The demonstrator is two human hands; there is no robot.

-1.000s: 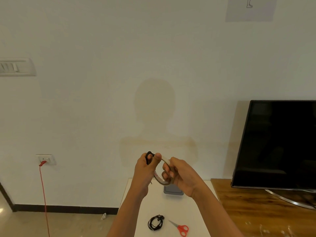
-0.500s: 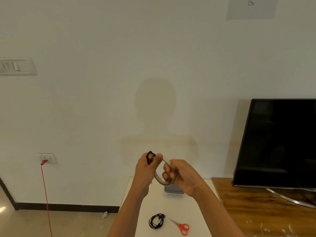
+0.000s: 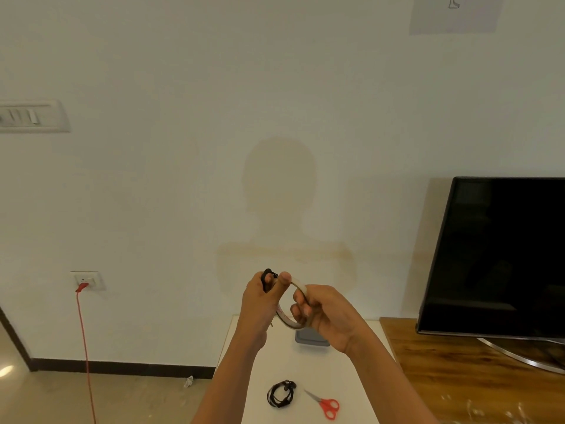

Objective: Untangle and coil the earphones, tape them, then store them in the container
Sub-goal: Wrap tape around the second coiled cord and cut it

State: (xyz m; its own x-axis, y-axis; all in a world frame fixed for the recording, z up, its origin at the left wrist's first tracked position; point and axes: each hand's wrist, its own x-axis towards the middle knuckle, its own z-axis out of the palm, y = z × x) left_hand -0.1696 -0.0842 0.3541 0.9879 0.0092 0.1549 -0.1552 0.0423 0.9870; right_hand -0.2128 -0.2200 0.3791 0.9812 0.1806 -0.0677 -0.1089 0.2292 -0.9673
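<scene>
Since the earlier frames almost nothing has moved: both hands stay raised over the far part of the table, in the same grip, and only the view has shifted slightly.

The left hand (image 3: pixel 260 304) holds the black coiled earphones (image 3: pixel 266 278). Its fingers are curled round the small bundle, and the top of the bundle shows above them. The left thumb points up and touches the upper left rim of the thin beige roll of tape (image 3: pixel 289 322). The right hand (image 3: pixel 330 313) grips this roll on its right side, with the fingers bent through the hole and round the rim. The roll stands upright, and its open hole faces roughly toward the camera.

So the earphones lie just to the left of the roll, with only the left thumb between them. I judge that the step in hand is taping the coil. The free end of the tape is too small to see, but it seems to be under or near the left thumb. The next move probably needs a short strip pulled from the roll leftward, across the bundle, and for this the left hand is the nearer one.

The grey plastic container (image 3: pixel 312 339) sits on the white table (image 3: pixel 351 377) beyond and below the hands, partly hidden by them. On the near part of the table lie a second black earphone coil (image 3: pixel 280 393) and, just to its right, red-handled scissors (image 3: pixel 327 405).
</scene>
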